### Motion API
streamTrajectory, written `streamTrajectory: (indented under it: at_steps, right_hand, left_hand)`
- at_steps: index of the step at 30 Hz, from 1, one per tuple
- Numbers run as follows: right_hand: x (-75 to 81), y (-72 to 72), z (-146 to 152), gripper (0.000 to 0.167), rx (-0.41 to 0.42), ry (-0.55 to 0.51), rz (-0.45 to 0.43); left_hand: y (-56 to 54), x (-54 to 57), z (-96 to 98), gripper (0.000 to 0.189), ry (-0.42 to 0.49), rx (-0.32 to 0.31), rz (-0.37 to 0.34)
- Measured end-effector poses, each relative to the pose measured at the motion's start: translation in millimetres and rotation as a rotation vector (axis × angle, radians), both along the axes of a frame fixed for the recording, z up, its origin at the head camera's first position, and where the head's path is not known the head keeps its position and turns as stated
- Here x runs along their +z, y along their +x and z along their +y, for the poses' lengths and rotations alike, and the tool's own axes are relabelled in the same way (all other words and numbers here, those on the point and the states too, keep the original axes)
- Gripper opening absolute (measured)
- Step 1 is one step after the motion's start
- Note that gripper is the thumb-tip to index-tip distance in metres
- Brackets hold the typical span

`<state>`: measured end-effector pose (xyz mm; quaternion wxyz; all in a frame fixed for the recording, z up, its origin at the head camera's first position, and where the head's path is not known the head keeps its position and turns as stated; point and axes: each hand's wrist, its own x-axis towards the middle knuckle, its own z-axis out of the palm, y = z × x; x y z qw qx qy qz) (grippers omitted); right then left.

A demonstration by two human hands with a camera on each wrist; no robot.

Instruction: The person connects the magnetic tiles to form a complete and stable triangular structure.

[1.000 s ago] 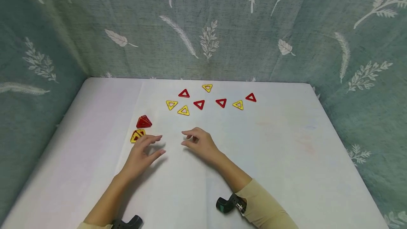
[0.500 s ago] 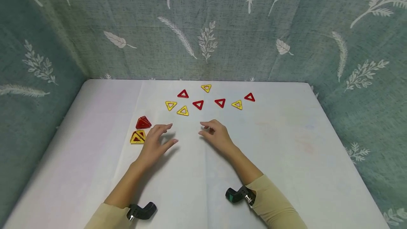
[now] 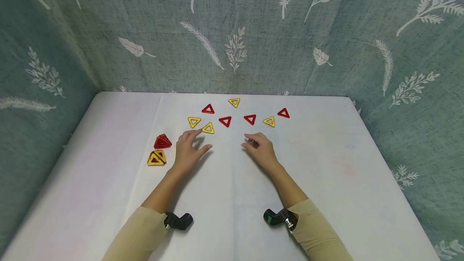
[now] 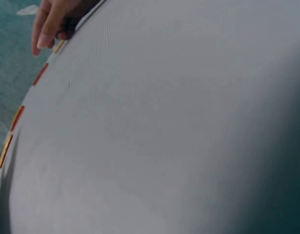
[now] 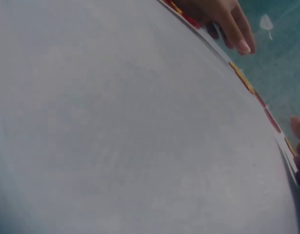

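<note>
Yellow triangle (image 3: 208,128) | just beyond left hand (image 3: 186,154) | apart from right hand (image 3: 264,151)

Tan left sleeve (image 3: 139,233) and right sleeve (image 3: 319,232), black elbow-shaped left wrist camera (image 3: 179,221) and right wrist camera (image 3: 278,217), silvery metal fittings (image 3: 289,224), green patch (image 3: 269,219) on the latter camera.

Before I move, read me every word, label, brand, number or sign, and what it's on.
None can be read.
The red triangles and yellow triangles show no legible marks.
Any lettering on the black wrist devices is too small.
The green backdrop shows white leaf prints.
</note>
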<state>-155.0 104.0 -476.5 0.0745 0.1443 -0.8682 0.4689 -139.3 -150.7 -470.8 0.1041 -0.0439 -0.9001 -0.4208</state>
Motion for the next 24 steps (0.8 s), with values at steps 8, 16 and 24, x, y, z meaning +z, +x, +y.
streamTrajectory:
  at_steps: [8,16,24]
  right_hand:
    - [-4.9,-12.2,13,0.032,-0.081,0.004,0.024]
    - [-5.7,-21.9,23,0.036,-0.294,0.084,-0.002]
    - [-5.7,-41.3,35,0.044,-0.447,0.178,-0.054]
  left_hand:
    - [-22.3,-2.1,14.7,0.063,0.023,0.129,-0.065]
    - [-31.7,-4.8,22.7,0.064,-0.071,0.224,-0.122]
    - [-37.6,-7.3,25.3,0.063,-0.151,0.241,-0.155]
